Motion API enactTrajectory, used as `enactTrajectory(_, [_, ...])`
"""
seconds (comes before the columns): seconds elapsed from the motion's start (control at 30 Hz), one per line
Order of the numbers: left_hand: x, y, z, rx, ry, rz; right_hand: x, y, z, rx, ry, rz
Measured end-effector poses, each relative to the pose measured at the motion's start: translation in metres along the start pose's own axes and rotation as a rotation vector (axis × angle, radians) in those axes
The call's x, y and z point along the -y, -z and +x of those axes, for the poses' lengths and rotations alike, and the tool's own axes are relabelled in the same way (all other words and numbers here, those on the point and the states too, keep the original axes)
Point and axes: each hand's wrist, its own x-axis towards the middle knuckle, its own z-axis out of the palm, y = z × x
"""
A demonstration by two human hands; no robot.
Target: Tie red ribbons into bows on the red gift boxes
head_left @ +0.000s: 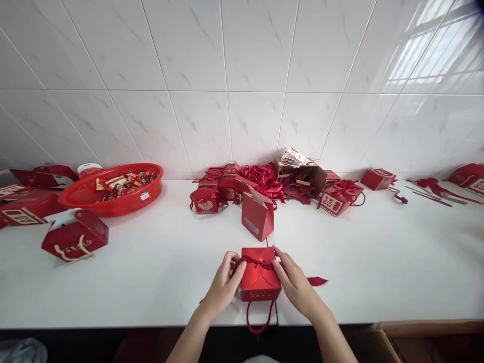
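in the head view, the red gift box (260, 292) sits at the lower center of the frame, right between my two hands and touching both, on the near part of the white table (151, 297). my left hand (224, 283) is closed on the box's left side, thumb against the upper edge and fingers curled in by the dark red ribbon (258, 262) that crosses the top; i can't tell whether those fingers pinch the ribbon too. my right hand (297, 285) grips the opposite side, thumb at the right edge and forefinger up by the far right corner. the ribbon is crossed over the middle of the lid, and a pointed ribbon end (317, 281) lies on the table just right of my right hand. the box's rope handle (259, 330) hangs in a loop toward me, past the table edge. just beyond the box, at the center of the frame, a taller red carton (257, 217) stands upright, apart from my hands. behind that, near the tiled wall (196, 126), are a heap of ribbons (264, 176) and a cardboard box (320, 179) with a paper stack (295, 157) on top. over on the left of the frame i have a red basin (109, 207) with wrapped candies (126, 186) in it, and a box with a cream rope handle (75, 244) nearer me. right of center sits a box with a bow (338, 199).
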Motion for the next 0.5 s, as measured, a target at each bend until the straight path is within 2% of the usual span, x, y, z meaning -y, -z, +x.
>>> enactTrajectory(0.07, [-0.001,0.003,-0.002,0.023,0.048,-0.004,-0.002,-0.005,0.0,-0.039,-0.08,0.053])
enactTrajectory(0.13, [0.001,0.014,-0.001,0.023,0.089,0.012,-0.004,0.002,-0.001,-0.038,-0.12,0.095])
enactTrajectory(0.23, [0.006,0.036,0.006,0.106,0.154,0.046,-0.002,0.023,-0.004,0.066,-0.021,0.053])
enactTrajectory(0.3, [0.007,0.047,0.011,0.272,0.206,0.051,0.003,0.034,-0.006,0.12,0.059,-0.063])
enactTrajectory(0.37, [0.004,0.053,0.014,0.503,0.251,0.028,0.007,0.037,-0.008,0.122,0.105,-0.185])
enactTrajectory(0.43, [-0.004,0.053,0.015,0.699,0.259,-0.022,0.009,0.031,-0.006,0.023,0.121,-0.264])
enactTrajectory(0.5, [-0.016,0.049,0.012,0.775,0.23,-0.08,0.01,0.02,-0.003,-0.184,0.13,-0.278])
